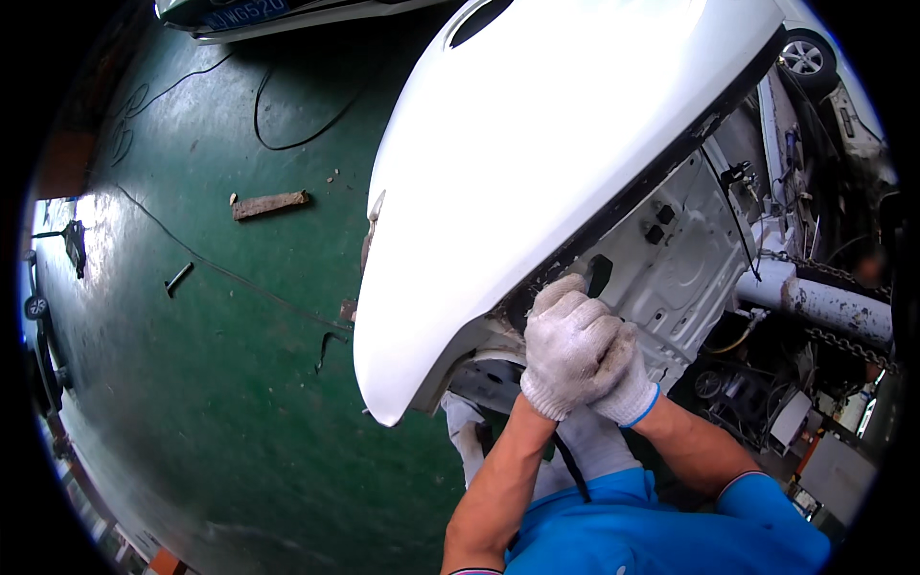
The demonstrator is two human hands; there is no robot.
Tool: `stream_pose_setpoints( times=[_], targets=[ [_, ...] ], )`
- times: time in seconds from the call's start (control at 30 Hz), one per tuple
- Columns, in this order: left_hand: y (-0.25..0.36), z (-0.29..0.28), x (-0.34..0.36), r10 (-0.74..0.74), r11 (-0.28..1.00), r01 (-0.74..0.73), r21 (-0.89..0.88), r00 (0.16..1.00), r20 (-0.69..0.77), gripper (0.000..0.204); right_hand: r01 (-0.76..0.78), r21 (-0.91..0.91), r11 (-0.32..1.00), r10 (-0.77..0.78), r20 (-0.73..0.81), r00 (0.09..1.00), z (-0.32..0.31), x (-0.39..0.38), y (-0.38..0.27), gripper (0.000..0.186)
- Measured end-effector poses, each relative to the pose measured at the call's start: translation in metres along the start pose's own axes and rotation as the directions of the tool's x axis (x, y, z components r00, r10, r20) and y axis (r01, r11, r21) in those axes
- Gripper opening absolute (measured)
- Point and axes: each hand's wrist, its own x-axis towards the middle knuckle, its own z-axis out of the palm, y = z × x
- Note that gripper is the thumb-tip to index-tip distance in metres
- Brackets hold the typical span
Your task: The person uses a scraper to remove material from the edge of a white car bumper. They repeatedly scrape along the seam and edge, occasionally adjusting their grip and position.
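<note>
My left hand (567,343) and my right hand (630,376), both in off-white knit gloves, are pressed together at the lower edge of a white car body panel (517,163). The left hand's fingers are curled and lie over part of the right hand. Whatever they close around is hidden by the gloves. Just beyond the fingertips a small dark piece (599,275) shows against the bare inner sheet metal (680,287). A black cord or strap (571,470) hangs below the hands, in front of my blue shirt.
On the green floor (240,383) lie a rough wooden block (270,205), a hammer-like tool (178,279) and a long thin cable (220,272). To the right are a thick white pipe (815,305), a chain (853,350) and exposed car parts. Another car (307,17) stands at the top.
</note>
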Motion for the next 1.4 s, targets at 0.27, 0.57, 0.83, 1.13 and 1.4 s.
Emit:
stream_pose_setpoints(
  times=[0.27, 0.57, 0.83, 1.13, 1.4],
  targets=[
    [-0.012, -0.002, -0.01, -0.023, 0.997, 0.023, -0.068, 1.0, -0.001, 0.011, 0.063, -0.197, 0.978, -0.064, -0.002, 0.998, 0.0, 0.002, -0.014, 0.037],
    [-0.006, -0.002, -0.018, -0.053, 0.993, 0.047, -0.107, 0.997, -0.05, 0.012, 0.138, -0.395, 0.908, -0.132, 0.042, 0.99, -0.003, -0.004, -0.02, 0.027],
    [-0.005, 0.009, -0.004, -0.026, 0.999, 0.026, 0.025, 1.0, -0.012, 0.013, 0.138, -0.132, 0.982, -0.151, -0.089, 0.985, -0.004, 0.003, -0.002, 0.036],
    [-0.012, -0.002, -0.014, -0.078, 0.994, 0.075, -0.078, 0.996, -0.042, 0.013, 0.048, -0.154, 0.987, -0.042, 0.043, 0.998, -0.004, 0.004, -0.017, 0.043],
    [-0.01, 0.003, -0.03, -0.118, 0.989, 0.109, -0.103, 0.99, -0.082, 0.01, 0.146, -0.363, 0.92, -0.125, 0.083, 0.989, -0.009, -0.006, -0.029, 0.033]
  ],
)
